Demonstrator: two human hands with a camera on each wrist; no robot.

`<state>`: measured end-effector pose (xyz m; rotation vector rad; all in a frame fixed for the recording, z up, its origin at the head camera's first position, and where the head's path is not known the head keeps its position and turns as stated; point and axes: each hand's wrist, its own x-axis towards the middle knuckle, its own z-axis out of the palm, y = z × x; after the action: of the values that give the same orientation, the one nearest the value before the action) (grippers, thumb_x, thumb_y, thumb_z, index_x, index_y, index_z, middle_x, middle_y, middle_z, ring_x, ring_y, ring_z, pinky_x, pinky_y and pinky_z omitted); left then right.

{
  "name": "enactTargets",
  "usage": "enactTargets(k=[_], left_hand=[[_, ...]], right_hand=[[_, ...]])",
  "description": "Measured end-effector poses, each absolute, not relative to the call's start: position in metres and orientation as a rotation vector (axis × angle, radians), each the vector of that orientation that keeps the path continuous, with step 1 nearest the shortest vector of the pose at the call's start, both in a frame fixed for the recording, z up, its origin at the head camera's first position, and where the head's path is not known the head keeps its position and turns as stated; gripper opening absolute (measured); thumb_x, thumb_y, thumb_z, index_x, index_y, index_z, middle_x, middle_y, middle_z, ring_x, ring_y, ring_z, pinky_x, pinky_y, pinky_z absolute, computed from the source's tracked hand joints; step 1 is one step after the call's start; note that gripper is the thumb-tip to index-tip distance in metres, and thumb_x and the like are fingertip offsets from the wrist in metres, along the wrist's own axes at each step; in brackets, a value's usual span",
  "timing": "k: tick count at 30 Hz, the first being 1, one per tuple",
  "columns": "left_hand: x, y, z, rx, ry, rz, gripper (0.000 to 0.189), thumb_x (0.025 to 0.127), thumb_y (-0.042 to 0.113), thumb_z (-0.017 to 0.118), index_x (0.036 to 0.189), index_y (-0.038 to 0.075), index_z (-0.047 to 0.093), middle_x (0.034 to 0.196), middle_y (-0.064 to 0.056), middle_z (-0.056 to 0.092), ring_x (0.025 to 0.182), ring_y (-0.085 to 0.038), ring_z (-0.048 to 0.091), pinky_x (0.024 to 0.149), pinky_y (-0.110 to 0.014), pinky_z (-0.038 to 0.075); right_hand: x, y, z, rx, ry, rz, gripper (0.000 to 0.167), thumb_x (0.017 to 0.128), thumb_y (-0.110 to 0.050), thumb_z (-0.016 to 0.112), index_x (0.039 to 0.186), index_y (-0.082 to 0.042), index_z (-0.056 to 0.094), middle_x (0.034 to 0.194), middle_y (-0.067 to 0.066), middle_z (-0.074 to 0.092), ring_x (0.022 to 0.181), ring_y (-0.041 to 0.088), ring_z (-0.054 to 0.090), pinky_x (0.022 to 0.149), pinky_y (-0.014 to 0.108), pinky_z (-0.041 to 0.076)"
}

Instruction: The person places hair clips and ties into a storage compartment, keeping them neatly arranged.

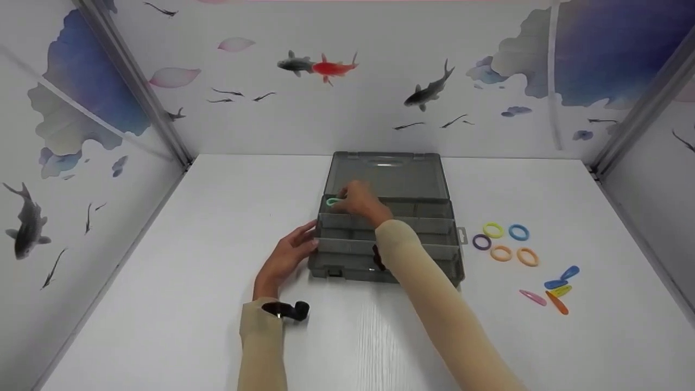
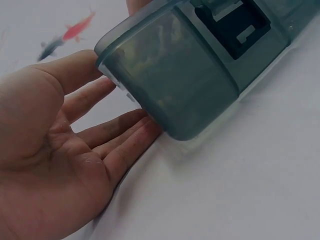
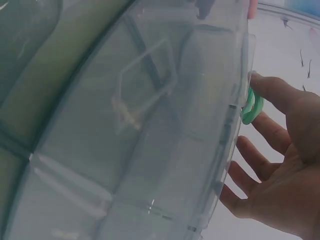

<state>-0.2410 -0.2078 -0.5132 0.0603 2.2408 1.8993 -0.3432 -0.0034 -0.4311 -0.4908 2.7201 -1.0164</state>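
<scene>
Head view shows, nearest the camera, beige sleeves (image 1: pixel 263 347) over a person's forearms above a white table (image 1: pixel 163 326). The left hand (image 1: pixel 281 267) touches the left end of a grey see-through box (image 1: pixel 358 275), fingers loosely extended and gripping nothing, as the left wrist view also shows. Off to the box's right lie an orange clip (image 1: pixel 557 303), a pink clip (image 1: pixel 533 297), a yellow clip (image 1: pixel 561 291) and two blue clips (image 1: pixel 570 272), the yellow and blue ones close together. Beyond the clips, nearer the box, sit two orange rings (image 1: pixel 501 260), a purple ring (image 1: pixel 481 249), a blue ring (image 1: pixel 520 239) and a yellow ring (image 1: pixel 493 237). Long partitions divide the box into rows. Over its back row, toward the left, the right hand (image 1: pixel 361 202) pinches a green ring (image 1: pixel 328 202) between thumb and index finger, the other fingers spread in the right wrist view; whether the ring is inside the compartment or above it cannot be told. Farther back, the lid (image 1: pixel 385 176) lies open, and behind it stands a white wall (image 1: pixel 347 125) with painted fish
</scene>
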Motion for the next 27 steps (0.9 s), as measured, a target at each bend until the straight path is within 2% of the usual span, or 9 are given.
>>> enactTargets(k=[8,13,21,27], left_hand=[[-0.242,-0.21,-0.512,0.048,2.259,1.894,0.057,0.096,0.035,0.068,0.149,0.033,0.047,0.157,-0.008,0.044,0.147,-0.029,0.04,0.122,-0.052,0.033],[-0.243,-0.206,-0.513,0.081,2.263,1.886,0.057,0.096,0.033,0.067,0.15,0.03,0.047,0.157,-0.01,0.044,0.147,-0.03,0.041,0.12,-0.05,0.036],[-0.243,-0.202,-0.513,0.078,2.258,1.889,0.058,0.096,0.034,0.068,0.15,0.029,0.047,0.158,-0.011,0.043,0.146,-0.03,0.042,0.12,-0.051,0.036],[-0.241,-0.206,-0.513,0.068,2.256,1.887,0.056,0.097,0.033,0.067,0.15,0.03,0.047,0.157,-0.01,0.044,0.145,-0.03,0.044,0.121,-0.051,0.035]], right_hand=[[-0.342,-0.01,-0.43,-0.481,2.781,-0.926,0.037,0.09,-0.027,0.075,0.117,-0.002,0.071,0.116,0.014,0.071,0.111,0.031,0.061,0.102,0.048,0.049],[-0.341,-0.006,-0.433,-0.446,2.759,-0.902,0.046,0.091,-0.034,0.074,0.124,-0.004,0.068,0.126,0.013,0.068,0.122,0.033,0.056,0.11,0.051,0.043],[-0.34,0.002,-0.426,-0.449,2.724,-0.929,0.055,0.091,-0.041,0.073,0.132,-0.005,0.064,0.133,0.012,0.063,0.126,0.03,0.057,0.105,0.046,0.051],[-0.334,0.007,-0.412,-0.566,2.716,-0.891,0.056,0.09,-0.043,0.074,0.132,-0.006,0.065,0.141,0.015,0.056,0.135,0.032,0.047,0.112,0.049,0.045]])
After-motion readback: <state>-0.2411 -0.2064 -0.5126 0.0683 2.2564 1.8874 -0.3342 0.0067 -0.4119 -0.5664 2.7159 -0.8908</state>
